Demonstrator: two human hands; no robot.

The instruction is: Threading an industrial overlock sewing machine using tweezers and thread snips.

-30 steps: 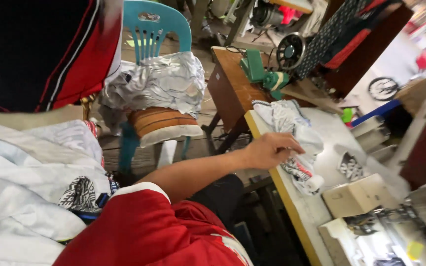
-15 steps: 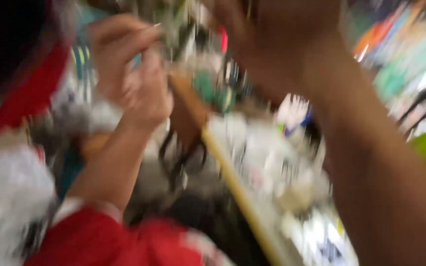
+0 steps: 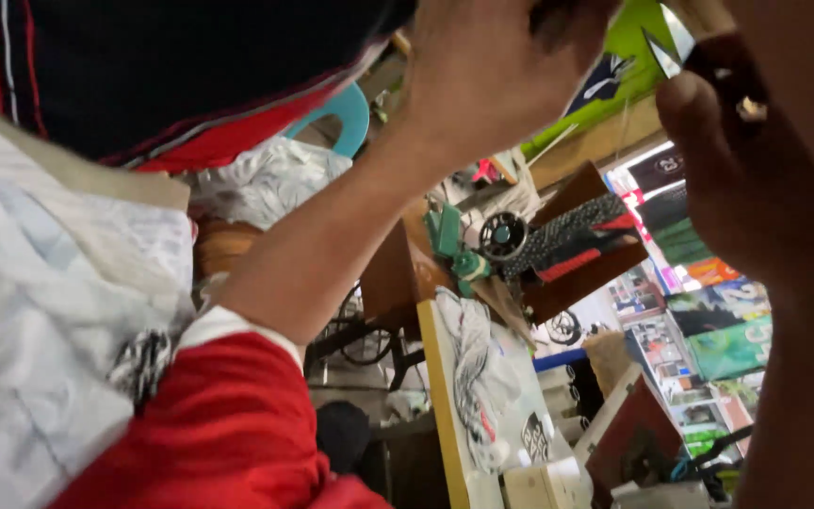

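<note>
Both hands are being held up high, very close to the camera. The left hand [image 3: 506, 71] is sitting at the top, above the long work table [image 3: 445, 396], with its fingers curled in. I cannot tell if it is holding anything, because the top edge is cutting it off. Its arm is coming out of a red sleeve [image 3: 228, 424] with a white edge, to the left of the table.

The right hand [image 3: 756, 179] is filling the space up and to the right of the table. It is dark and blurry, and a ring [image 3: 751, 108] is showing on one finger. I cannot tell whether it is open or closed.

A printed cloth [image 3: 478, 377] in white and black is lying flat on the table, well apart from both hands. A green sewing machine [image 3: 459, 250] is standing at the far end of the table. A teal plastic chair [image 3: 341, 113] is standing beyond the table on the left, with a crumpled shiny bag [image 3: 266, 184] lying on it.
</note>
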